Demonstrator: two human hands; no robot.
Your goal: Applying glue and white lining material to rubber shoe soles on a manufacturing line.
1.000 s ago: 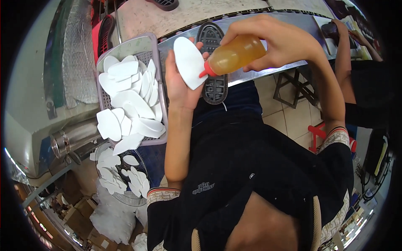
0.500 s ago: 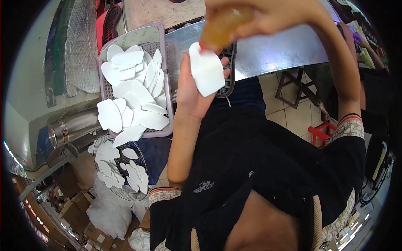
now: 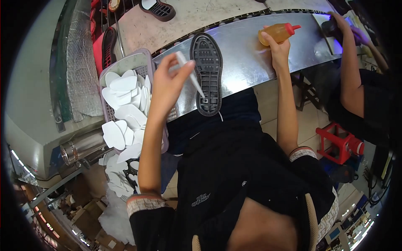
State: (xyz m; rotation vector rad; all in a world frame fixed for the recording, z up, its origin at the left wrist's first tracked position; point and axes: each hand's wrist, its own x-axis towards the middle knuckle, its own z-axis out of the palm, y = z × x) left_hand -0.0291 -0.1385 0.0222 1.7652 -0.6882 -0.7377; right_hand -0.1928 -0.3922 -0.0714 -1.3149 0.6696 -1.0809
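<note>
Between the thumb and fingers of my left hand [image 3: 168,85] a white foam pad [image 3: 191,75] is pinched, seen nearly edge-on. Its lower tip hangs over a black ribbed shoe sole [image 3: 208,67] that lies on the metal table [image 3: 247,67]. Further right, my right hand [image 3: 279,48] is wrapped round a squeeze bottle [image 3: 274,34] of amber liquid with a red nozzle, tilted sideways above the metal. Left of my left forearm, a lilac plastic basket [image 3: 102,77] holds many white foam pads [image 3: 125,98].
A conveyor belt [image 3: 184,25] runs behind the table, carrying another sole [image 3: 158,10]. Below the basket more white pieces [image 3: 118,178] lie in a wire basket. At the right a co-worker's arm [image 3: 351,71] handles a dark shoe part [image 3: 333,30]. A red stool [image 3: 339,144] stands on the floor.
My right hand has moved right with the bottle, away from the pad. My left hand has shifted left and turned the pad from face-up to edge-on, uncovering the sole.
</note>
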